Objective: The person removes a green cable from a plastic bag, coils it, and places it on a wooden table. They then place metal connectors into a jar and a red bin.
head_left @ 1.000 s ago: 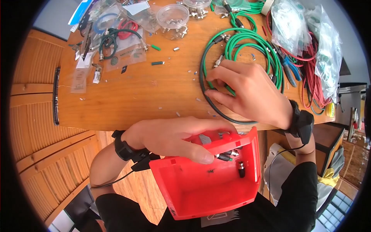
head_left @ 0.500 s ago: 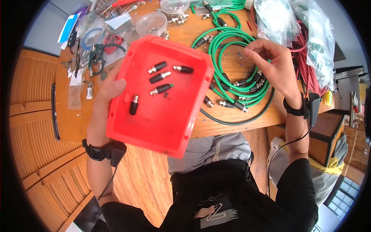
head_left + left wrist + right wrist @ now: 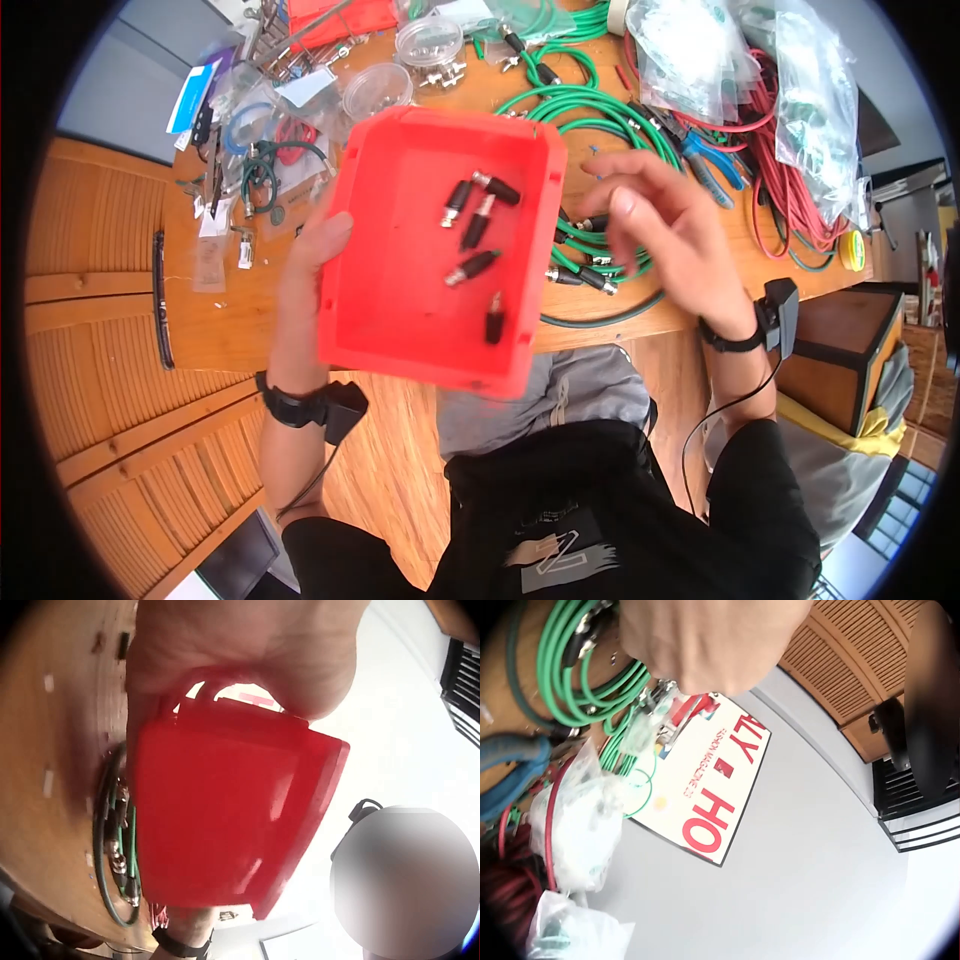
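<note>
The left hand (image 3: 308, 270) grips the left side of a red bin (image 3: 400, 260), its thumb over the rim and its fingers hidden behind. Several black and silver connectors (image 3: 477, 225) lie inside, toward the bin's right side. In the left wrist view the bin (image 3: 217, 810) hangs from the left hand (image 3: 247, 637), raised off the table. To the right of the bin, the right hand (image 3: 675, 235) is over the coiled green cables (image 3: 575, 110), its fingers loosely bent and nothing visible in them. The right hand (image 3: 712, 637) also shows in the right wrist view.
Blue-handled pliers (image 3: 710, 165), red cables (image 3: 775, 190) and plastic bags (image 3: 690, 60) lie at the table's right. Round clear containers (image 3: 378, 92) stand behind the bin. At the left are small bags and a short dark cable (image 3: 262, 175). The wooden table's (image 3: 225, 335) front edge runs below the bin.
The left hand has raised the bin from below the table edge, tilting its inside into view, then moved it slightly right. Connectors have shifted rightward inside. The right hand has moved off the cables.
</note>
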{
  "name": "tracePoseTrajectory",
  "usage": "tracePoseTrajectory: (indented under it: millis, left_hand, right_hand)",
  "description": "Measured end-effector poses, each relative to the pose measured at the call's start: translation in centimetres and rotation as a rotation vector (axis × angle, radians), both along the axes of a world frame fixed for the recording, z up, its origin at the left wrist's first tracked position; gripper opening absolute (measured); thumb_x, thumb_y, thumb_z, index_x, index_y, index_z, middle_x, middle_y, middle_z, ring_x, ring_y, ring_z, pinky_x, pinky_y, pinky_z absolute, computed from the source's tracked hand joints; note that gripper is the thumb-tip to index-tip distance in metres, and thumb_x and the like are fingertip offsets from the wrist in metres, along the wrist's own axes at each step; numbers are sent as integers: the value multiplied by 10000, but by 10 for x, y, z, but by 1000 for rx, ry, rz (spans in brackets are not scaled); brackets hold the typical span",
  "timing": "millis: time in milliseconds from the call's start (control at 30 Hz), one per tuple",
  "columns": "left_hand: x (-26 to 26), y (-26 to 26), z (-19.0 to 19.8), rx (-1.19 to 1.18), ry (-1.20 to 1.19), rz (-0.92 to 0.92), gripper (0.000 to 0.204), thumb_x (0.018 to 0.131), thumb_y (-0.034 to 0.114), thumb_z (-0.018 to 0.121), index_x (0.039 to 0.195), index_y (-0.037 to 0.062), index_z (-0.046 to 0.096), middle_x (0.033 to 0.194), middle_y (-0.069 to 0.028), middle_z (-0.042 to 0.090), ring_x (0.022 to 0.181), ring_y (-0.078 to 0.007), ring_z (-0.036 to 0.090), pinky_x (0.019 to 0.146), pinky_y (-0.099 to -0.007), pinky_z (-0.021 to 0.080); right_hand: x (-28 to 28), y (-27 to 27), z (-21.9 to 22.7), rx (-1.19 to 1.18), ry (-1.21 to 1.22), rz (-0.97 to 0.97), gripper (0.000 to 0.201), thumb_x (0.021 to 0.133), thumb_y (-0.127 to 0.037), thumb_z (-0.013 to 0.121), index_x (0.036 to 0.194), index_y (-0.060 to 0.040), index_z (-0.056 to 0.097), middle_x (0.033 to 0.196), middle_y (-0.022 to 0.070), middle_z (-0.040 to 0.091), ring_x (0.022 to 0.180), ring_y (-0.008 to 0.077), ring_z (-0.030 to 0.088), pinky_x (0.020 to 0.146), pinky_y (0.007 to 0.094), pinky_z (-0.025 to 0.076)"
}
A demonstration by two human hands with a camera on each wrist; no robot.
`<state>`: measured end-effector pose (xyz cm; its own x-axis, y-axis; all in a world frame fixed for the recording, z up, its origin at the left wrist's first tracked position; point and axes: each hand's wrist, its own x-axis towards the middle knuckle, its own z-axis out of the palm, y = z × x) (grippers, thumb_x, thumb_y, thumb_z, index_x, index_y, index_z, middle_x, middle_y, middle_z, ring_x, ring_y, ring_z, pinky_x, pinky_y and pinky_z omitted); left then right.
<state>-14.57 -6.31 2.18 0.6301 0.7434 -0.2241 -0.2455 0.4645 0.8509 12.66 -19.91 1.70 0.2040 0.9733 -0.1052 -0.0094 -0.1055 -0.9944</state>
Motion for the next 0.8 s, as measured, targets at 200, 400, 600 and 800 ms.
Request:
tracePoseTrajectory:
  millis: [200, 400, 600, 800]
  left_hand:
    - [62, -3, 9, 233, -84, 54, 596, 1018, 331, 525, 1503, 9, 396, 1418, -117, 545, 1253, -206, 575, 1060, -356, 472]
    - [87, 11, 11, 164, -228, -42, 523, 1090, 362, 424, 1484, 19, 418, 1378, -103, 575, 1235, -189, 590, 1038, -370, 496]
    - [96, 31, -18, 394, 12, 131, 385, 1087, 266, 445, 1313, -26, 553, 1322, -153, 613, 1126, -248, 666, 878, -392, 589]
    - [96, 40, -30, 845, 129, 301, 214, 1031, 132, 562, 1150, -19, 657, 1095, -108, 703, 947, -179, 712, 720, -281, 578]
  right_hand:
    - [-17, 18, 16, 59, 24, -61, 653, 1019, -331, 614, 1463, 66, 346, 1095, 108, 672, 967, 132, 659, 770, 260, 542]
    - [18, 47, 22, 63, 91, -122, 537, 965, -393, 597, 1254, 49, 499, 991, 87, 644, 855, 161, 669, 690, 281, 549]
    - [61, 87, 13, 118, -42, -132, 554, 962, -440, 580, 1175, 67, 522, 972, 99, 635, 736, 171, 660, 549, 298, 537]
    - [90, 125, -7, 112, -214, -204, 644, 945, -501, 580, 1227, 77, 542, 970, 111, 652, 619, 159, 637, 544, 281, 521]
